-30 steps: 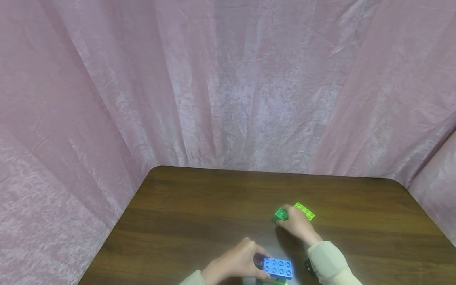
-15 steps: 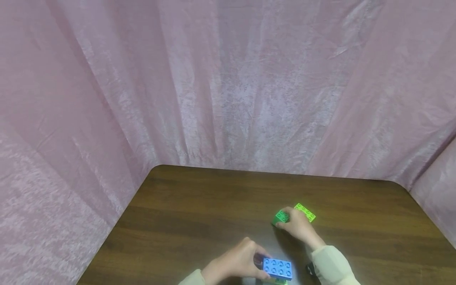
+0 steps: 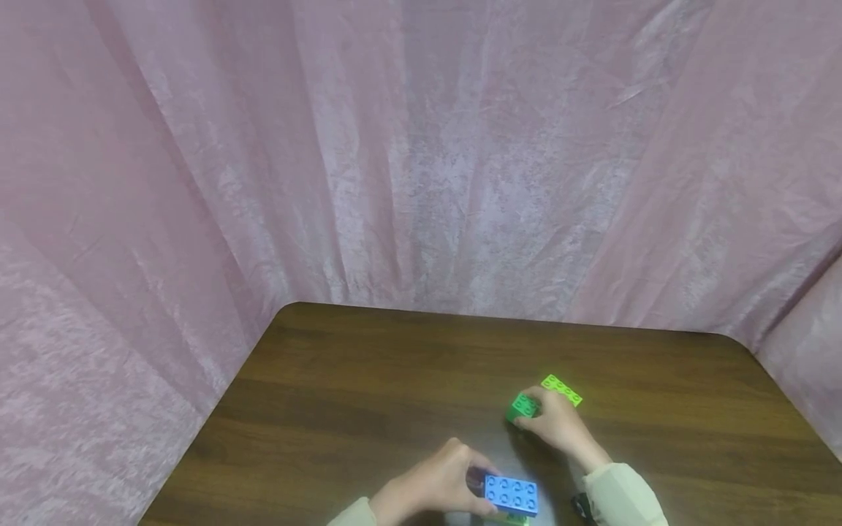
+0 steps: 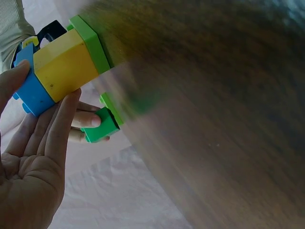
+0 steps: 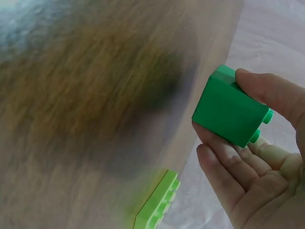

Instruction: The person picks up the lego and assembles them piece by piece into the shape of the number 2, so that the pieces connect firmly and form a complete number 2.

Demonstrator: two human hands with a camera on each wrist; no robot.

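My left hand (image 3: 444, 478) pinches a blue building brick (image 3: 511, 494) between thumb and fingers, near the front of the table. In the left wrist view that brick tops a stack, with a yellow block (image 4: 65, 65) beneath it and a thin green plate (image 4: 90, 44) at the bottom. Farther back, my right hand (image 3: 558, 424) holds a green brick (image 3: 522, 408), studs up. The right wrist view shows the thumb on one side of this green brick (image 5: 231, 109) and fingers on the other. Just behind the hand lies a lime-green studded plate (image 3: 562, 389), partly hidden by it.
The dark wooden table (image 3: 368, 372) has rounded far corners. A pink curtain (image 3: 434, 161) hangs right behind it and along both sides. By the right sleeve a small black object (image 3: 582, 505) shows, partly covered.
My right hand has drawn the green brick slightly toward me and to the right. The left hand stays on the blue brick, and the lime-green plate has kept its place.
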